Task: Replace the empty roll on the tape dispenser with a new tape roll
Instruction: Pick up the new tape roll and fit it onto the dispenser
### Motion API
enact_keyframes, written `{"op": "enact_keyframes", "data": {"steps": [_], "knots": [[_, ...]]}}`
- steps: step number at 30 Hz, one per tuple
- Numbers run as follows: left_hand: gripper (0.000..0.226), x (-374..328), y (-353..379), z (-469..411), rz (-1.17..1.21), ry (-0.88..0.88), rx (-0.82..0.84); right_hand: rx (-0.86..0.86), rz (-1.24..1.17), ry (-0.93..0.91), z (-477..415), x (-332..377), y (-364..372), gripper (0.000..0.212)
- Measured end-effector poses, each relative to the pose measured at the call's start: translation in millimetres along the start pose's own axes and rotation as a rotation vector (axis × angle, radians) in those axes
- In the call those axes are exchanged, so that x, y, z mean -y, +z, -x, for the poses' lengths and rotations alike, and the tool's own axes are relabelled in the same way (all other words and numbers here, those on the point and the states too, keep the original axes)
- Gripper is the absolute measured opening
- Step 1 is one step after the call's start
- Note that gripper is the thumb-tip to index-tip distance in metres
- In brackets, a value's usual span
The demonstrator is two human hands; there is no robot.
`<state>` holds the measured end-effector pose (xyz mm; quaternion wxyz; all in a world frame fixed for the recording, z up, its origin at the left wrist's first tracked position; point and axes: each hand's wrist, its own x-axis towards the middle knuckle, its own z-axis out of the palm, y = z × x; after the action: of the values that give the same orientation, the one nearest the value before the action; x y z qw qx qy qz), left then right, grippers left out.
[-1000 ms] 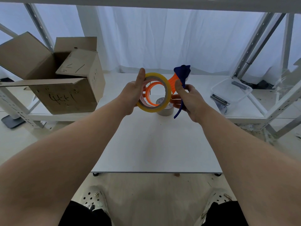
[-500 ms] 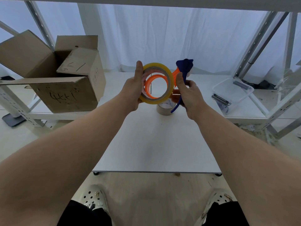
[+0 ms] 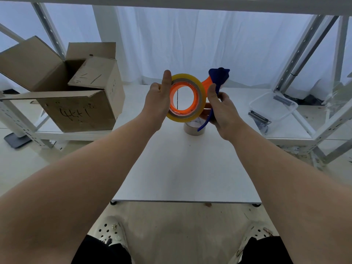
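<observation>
two hands (image 3: 158, 103) grip round tape roll (image 3: 200, 88)

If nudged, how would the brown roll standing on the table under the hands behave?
The brown roll rests flat on its end on the table, so it would probably slide, not roll. It looks like thin, hollow cardboard: likely light, easily knocked aside, and crushable if squeezed.

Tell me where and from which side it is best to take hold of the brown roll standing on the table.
Probably from above, fingers pinching the outer wall of the brown roll on opposite sides. It lies flat on the table with its hole facing up, so the rim is free. The dispenser, held just above it, would first need moving aside.
</observation>
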<state>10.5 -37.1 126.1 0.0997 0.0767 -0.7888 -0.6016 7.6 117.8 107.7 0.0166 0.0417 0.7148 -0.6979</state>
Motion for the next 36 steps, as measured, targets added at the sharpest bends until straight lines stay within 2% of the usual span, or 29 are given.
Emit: {"op": "enact_keyframes", "data": {"steps": [4,8,12,15,19,22,24,26,28,31,33,36], "knots": [[0.064,4,-1,0,-0.052,-0.012,0.006,0.094,-0.033,0.011,-2,-2,-4,0.065],[0.062,4,-7,-1,-0.026,-0.072,0.053,0.142,-0.047,0.006,2,-1,0,0.087],[0.054,1,-10,-1,-0.039,-0.023,0.155,0.138,-0.112,-0.008,-1,-5,-5,0.062],[0.049,-3,-17,3,-0.035,-0.007,0.335,0.184,-0.101,-0.037,-4,-10,-13,0.062],[0.043,-6,-24,2,-0.160,0.066,0.443,0.261,-0.064,-0.039,-4,-14,-21,0.059],[0.033,-4,-30,0,-0.192,0.112,0.523,0.318,-0.026,-0.014,-4,-16,-27,0.073],[0.031,0,-31,-2,-0.224,0.084,0.558,0.350,0.029,-0.003,-4,-19,-27,0.083],[0.026,2,-28,-1,-0.179,-0.008,0.553,0.371,0.068,-0.027,-3,-20,-26,0.078],[0.039,2,-25,-1,-0.141,-0.106,0.529,0.380,0.092,-0.067,-2,-19,-23,0.069],[0.064,2,-22,-2,-0.261,-0.181,0.540,0.406,0.101,-0.091,-3,-16,-22,0.072],[0.054,3,-23,-2,-0.237,-0.184,0.568,0.425,0.096,-0.089,-3,-13,-22,0.078],[0.032,0,-26,-1,-0.065,-0.199,0.562,0.437,0.060,-0.082,-3,-11,-21,0.088]]}}
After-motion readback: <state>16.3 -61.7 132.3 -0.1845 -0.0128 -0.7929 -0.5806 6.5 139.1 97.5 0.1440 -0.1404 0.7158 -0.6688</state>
